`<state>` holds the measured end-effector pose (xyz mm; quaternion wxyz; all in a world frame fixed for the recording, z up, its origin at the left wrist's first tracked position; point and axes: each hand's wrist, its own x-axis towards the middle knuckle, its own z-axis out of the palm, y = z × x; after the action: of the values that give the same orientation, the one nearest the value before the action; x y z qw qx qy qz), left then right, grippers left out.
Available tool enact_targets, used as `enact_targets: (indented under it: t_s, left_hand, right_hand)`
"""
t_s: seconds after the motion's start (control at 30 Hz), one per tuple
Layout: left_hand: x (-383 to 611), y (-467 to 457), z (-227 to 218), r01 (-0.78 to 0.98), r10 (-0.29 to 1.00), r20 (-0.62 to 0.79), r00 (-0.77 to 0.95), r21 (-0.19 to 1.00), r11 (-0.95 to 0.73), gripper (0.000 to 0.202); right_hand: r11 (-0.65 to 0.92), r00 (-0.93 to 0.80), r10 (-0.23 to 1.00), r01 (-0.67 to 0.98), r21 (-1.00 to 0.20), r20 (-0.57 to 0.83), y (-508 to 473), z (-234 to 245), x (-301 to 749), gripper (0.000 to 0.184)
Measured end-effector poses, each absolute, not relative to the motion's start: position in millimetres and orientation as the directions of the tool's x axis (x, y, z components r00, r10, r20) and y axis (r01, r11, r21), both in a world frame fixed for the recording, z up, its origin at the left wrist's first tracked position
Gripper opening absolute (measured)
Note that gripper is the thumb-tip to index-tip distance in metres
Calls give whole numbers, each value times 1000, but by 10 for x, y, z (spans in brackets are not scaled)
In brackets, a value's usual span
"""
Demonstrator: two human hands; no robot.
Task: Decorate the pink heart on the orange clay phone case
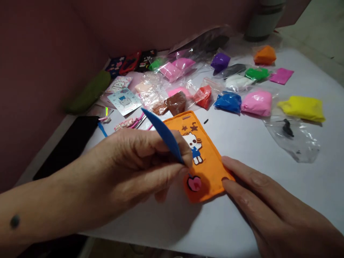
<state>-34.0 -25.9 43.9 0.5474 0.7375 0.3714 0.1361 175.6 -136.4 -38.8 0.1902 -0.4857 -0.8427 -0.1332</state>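
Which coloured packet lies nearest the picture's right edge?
The yellow packet, the only yellow one; the flat magenta packet behind it and all others end farther left.

Orange panel — partly hidden behind the left hand.

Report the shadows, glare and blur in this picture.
Head view: soft shadow under the left hand crosses the orange panel and white tabletop; head view: glare flecks the near-right clear plastic bag; head view: the olive-green object is blurred at left.

Orange panel, packets on white tabletop
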Motion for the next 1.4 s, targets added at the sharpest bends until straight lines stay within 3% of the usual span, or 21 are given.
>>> enact_targets:
  t_s: [0.2,0.37,0.47,0.63,0.77,0.9,1.1,1.3,1.4]
  left_hand:
    - [-220,-283,444,321,762,-156,629,944,-71,19]
    - [-318,-251,435,196,937,41,346,974,-115,6]
    - [-348,-194,424,112,965,48,258,991,-79,12]
    - [-374,-191,387,101,936,11,352,994,-49,10]
    - [-384,-267,392,276,804,36,593,929,-246,13]
    - [-342,-328,377,277,604,71,794,841,-464,14]
    - [-301,-279,269,274,532,86,842,781,-561,12]
    - [-275,-237,224,282,537,39,843,817,-502,10]
    - [-264,-229,220,283,547,-1,837,856,-432,11]
  right_hand:
    - [490,-422,775,872,-24,471,-1372,-414,1726,31]
    - [523,-393,722,848,-79,569,-1316,-468,1603,23]
    - [520,-423,701,854,-4,574,-1289,-467,1595,27]
    - [548,-511,664,829,109,545,-1377,-426,1659,18]
    - [510,-458,719,859,51,523,-1435,-424,1672,21]
    - [491,-402,766,870,-54,501,-1419,-442,1679,27]
    - [508,-422,775,859,-67,471,-1448,-454,1751,30]
    - [517,-453,768,855,-23,452,-1463,-490,1758,33]
    - [480,-403,756,877,-18,515,-1426,-459,1713,33]
